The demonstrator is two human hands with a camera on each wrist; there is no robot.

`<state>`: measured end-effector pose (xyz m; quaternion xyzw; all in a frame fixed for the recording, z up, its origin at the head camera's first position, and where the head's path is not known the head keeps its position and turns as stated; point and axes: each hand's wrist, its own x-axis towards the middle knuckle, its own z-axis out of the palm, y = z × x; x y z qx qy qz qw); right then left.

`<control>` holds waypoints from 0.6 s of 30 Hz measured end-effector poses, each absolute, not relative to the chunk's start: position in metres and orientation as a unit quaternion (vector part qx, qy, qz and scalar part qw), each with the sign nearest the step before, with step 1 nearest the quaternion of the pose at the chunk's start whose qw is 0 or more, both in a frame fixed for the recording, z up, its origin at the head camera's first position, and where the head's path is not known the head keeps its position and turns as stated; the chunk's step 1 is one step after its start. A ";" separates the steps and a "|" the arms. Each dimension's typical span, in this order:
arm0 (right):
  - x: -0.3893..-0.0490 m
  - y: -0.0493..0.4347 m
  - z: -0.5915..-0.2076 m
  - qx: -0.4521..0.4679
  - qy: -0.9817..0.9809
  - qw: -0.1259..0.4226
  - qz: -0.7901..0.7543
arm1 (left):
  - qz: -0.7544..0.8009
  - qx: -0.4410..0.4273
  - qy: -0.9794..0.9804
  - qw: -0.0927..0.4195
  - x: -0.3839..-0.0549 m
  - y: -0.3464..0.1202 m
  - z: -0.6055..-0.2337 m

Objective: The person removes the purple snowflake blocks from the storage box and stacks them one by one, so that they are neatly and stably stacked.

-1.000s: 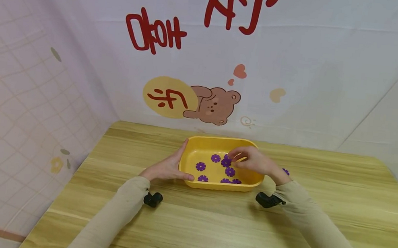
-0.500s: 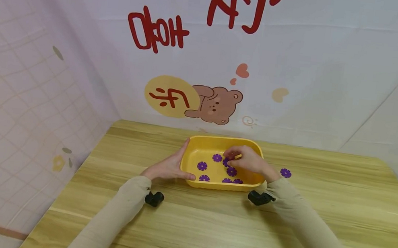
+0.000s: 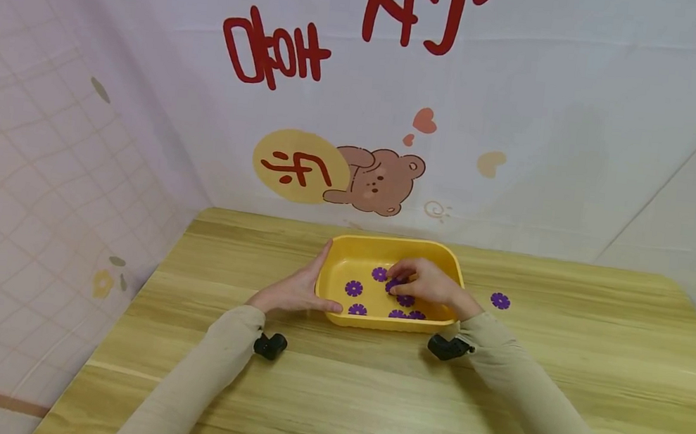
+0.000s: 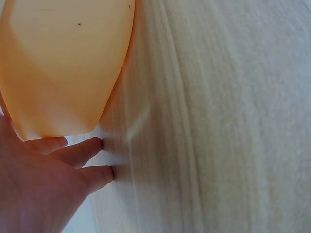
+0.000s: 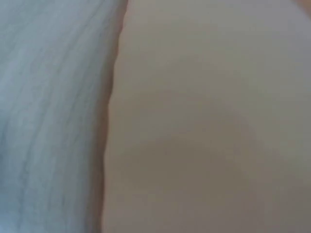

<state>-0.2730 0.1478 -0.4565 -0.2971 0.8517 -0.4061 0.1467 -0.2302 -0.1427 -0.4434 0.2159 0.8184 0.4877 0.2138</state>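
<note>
In the head view a yellow plastic basin (image 3: pixel 369 322) stands on the table, with several purple snowflake discs (image 3: pixel 354 288) lying inside. My left hand (image 3: pixel 295 291) grips the basin's left end, thumb at the front rim and fingers along the far side; the left wrist view shows its fingers (image 4: pixel 80 153) against the basin's outer end (image 4: pixel 68 73). Inside the basin, my right hand (image 3: pixel 427 282) pinches a purple snowflake disc (image 3: pixel 391 287) between thumb and fingers, low over the other discs. The basin wall (image 5: pixel 184 121) fills most of the blurred right wrist view.
One more purple snowflake disc (image 3: pixel 500 301) lies on the wooden table (image 3: pixel 329 399), right of the basin. Behind the table hangs a white printed cloth (image 3: pixel 555 125), with a grid-patterned one (image 3: pixel 21 175) at the left.
My right hand has moved left and slightly down within the basin, the pinched disc shifting a little with it. The disc on the table came fully into sight. My left hand keeps its hold.
</note>
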 end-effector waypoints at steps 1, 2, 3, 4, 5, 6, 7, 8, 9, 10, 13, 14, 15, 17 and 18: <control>-0.273 0.148 -0.457 -0.300 0.850 0.149 -0.406 | 0.487 0.216 0.820 0.212 -0.232 -0.143 -0.448; -0.273 0.148 -0.457 -0.303 0.850 0.150 -0.405 | 0.485 0.216 0.821 0.209 -0.233 -0.144 -0.451; -0.272 0.148 -0.457 -0.305 0.849 0.152 -0.404 | 0.483 0.217 0.823 0.206 -0.234 -0.144 -0.453; -0.272 0.148 -0.457 -0.307 0.848 0.153 -0.404 | 0.480 0.218 0.825 0.203 -0.235 -0.145 -0.454; -0.271 0.147 -0.457 -0.307 0.849 0.154 -0.402 | 0.479 0.218 0.826 0.201 -0.235 -0.145 -0.455; -0.271 0.147 -0.456 -0.308 0.849 0.154 -0.400 | 0.478 0.218 0.827 0.200 -0.235 -0.145 -0.456; -0.271 0.147 -0.456 -0.309 0.849 0.156 -0.399 | 0.477 0.217 0.828 0.199 -0.235 -0.145 -0.456; -0.270 0.147 -0.456 -0.312 0.850 0.155 -0.395 | 0.477 0.216 0.829 0.199 -0.235 -0.145 -0.456; -0.270 0.147 -0.455 -0.315 0.850 0.155 -0.392 | 0.478 0.215 0.828 0.199 -0.235 -0.145 -0.456; -0.270 0.146 -0.455 -0.319 0.851 0.155 -0.388 | 0.477 0.213 0.829 0.199 -0.235 -0.145 -0.456; -0.269 0.146 -0.455 -0.327 0.850 0.157 -0.383 | 0.474 0.207 0.833 0.198 -0.234 -0.144 -0.455; -0.269 0.145 -0.455 -0.330 0.851 0.156 -0.379 | 0.473 0.206 0.834 0.198 -0.234 -0.144 -0.455; -0.268 0.145 -0.455 -0.330 0.851 0.155 -0.377 | 0.471 0.204 0.835 0.197 -0.234 -0.144 -0.454; -0.268 0.144 -0.456 -0.331 0.851 0.156 -0.376 | 0.468 0.204 0.837 0.197 -0.234 -0.144 -0.454; -0.268 0.144 -0.456 -0.332 0.851 0.156 -0.375 | 0.468 0.204 0.837 0.197 -0.234 -0.144 -0.454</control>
